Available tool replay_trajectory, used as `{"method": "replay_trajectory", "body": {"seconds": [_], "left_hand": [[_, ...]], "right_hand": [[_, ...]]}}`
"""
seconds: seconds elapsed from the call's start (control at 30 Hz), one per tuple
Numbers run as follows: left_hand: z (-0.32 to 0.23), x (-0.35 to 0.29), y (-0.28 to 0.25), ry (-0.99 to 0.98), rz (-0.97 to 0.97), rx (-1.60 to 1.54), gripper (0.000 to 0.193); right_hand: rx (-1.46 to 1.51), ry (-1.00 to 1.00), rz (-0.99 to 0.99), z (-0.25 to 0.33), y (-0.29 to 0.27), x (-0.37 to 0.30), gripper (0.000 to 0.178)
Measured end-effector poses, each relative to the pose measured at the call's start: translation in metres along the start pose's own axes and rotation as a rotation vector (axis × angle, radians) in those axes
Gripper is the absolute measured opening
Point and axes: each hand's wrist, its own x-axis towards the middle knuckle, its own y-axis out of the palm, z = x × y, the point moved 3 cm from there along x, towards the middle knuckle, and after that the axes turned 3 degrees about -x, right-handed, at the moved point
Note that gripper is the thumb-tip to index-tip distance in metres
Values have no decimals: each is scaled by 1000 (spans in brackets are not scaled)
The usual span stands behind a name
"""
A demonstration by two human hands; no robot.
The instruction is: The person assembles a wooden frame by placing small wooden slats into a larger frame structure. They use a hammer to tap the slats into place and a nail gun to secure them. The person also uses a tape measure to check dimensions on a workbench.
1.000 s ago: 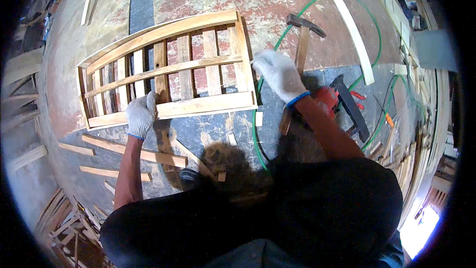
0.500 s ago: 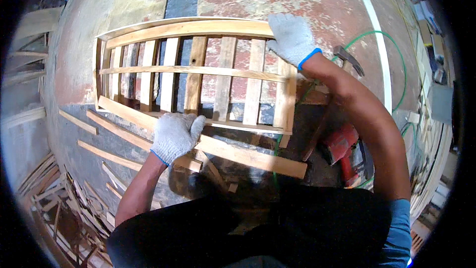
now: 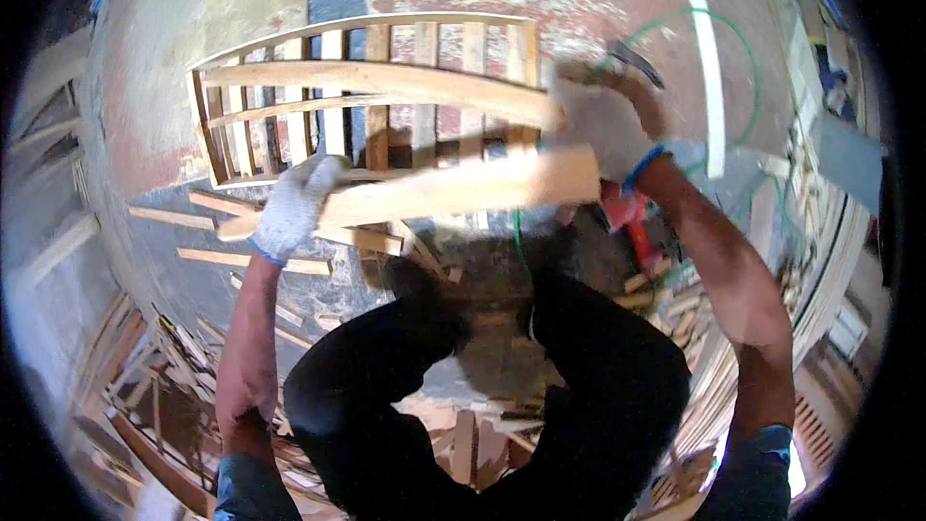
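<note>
A slatted wooden crate frame (image 3: 424,46) lies on the floor ahead of me. A long wooden plank (image 3: 386,79) slants across it, with its left end at the frame's far left. My right hand (image 3: 606,130), gloved in grey and smeared by motion, closes on the plank's right end. Nearer to me, a wooden board (image 3: 453,191) is raised beside the frame's near side. My left hand (image 3: 295,205), also gloved, grips this board towards its left end. The board's right end comes close below my right hand; whether they touch, I cannot tell.
A hammer (image 3: 637,63) lies beyond my right hand. A red tool (image 3: 637,236) and a looping green hose (image 3: 696,12) are on the right, near a long white strip (image 3: 707,68). Wooden strips (image 3: 253,260) lie at the near left, and scrap wood (image 3: 145,396) is piled farther left.
The plank's right end has come off the frame's far side towards me with my right hand. My left hand has moved left, and the near board's right end has risen from the floor.
</note>
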Motion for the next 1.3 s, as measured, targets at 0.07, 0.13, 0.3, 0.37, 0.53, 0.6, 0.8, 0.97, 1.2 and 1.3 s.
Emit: {"method": "replay_trajectory", "body": {"seconds": [0.07,0.13,0.3,0.37,0.53,0.6,0.8,0.97,1.2,1.3], "left_hand": [[-10,-10,-11,-314,99,-139,50],[-31,-26,-24,367,118,435,42],[-125,-71,-28,-18,314,203,27],[-76,-74,-33,-32,204,-207,18],[-133,-124,-59,-313,153,-509,30],[-186,-149,-44,267,220,-178,39],[-240,-144,-50,-190,747,-880,50],[-294,-176,-18,9,706,-385,46],[-365,-148,20,-22,898,-368,50],[-389,-167,63,-89,1124,-302,46]], "right_hand": [[126,156,123,9,-24,-65,21],[157,200,109,43,-65,-124,23],[433,570,134,125,-134,-256,24],[405,590,116,145,-166,-273,21],[417,638,105,213,-236,-357,20],[486,768,23,252,-251,-400,22],[654,1010,-83,363,-288,-486,44],[565,1473,-826,462,-295,-580,53],[614,2221,-530,597,-188,-680,37],[648,2365,-471,657,-133,-678,36]]}}
